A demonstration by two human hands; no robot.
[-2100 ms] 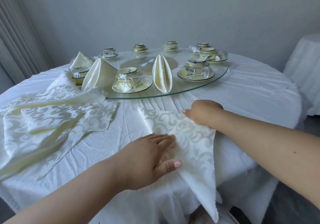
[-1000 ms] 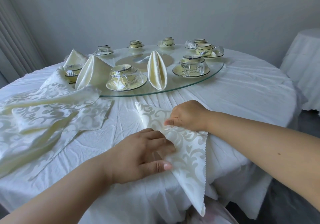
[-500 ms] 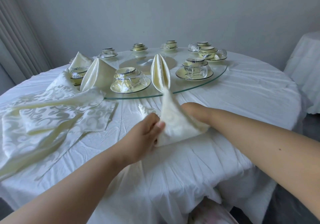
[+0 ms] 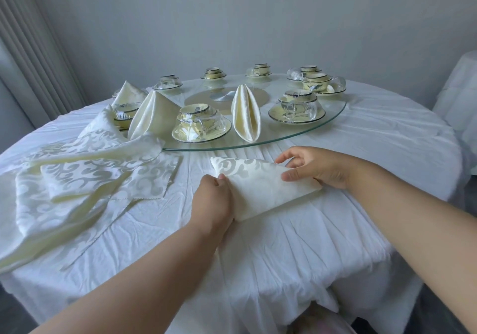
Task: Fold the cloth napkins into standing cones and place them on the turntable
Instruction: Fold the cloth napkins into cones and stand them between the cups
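Cream damask cloth napkin (image 4: pixel 263 186), folded into a thick wedge, lying flat on the round desk draped in a white tablecloth (image 4: pixel 296 243), just in front of the round glass turntable (image 4: pixel 333 119) and not on it yet. Left hand (image 4: pixel 214 199) at the napkin's near left end, fingers curled down over the folded edge and gripping it. Right hand (image 4: pixel 317 166) on the far right end, thumb pressed on top of the fabric, remaining fingers loose and spread apart, index hovering just over the upper edge. Already standing on the turntable: one tall pleated cream napkin cone (image 4: pixel 245 114) near the front rim, a wider cream cone (image 4: pixel 152 111) to the left, and another smaller one (image 4: pixel 127 93) behind that. Cream saucers with upturned glass cups (image 4: pixel 201 124) dotted around the glass. Loose heap of unfolded cream patterned napkins (image 4: pixel 77 176) off to the left on the desk.
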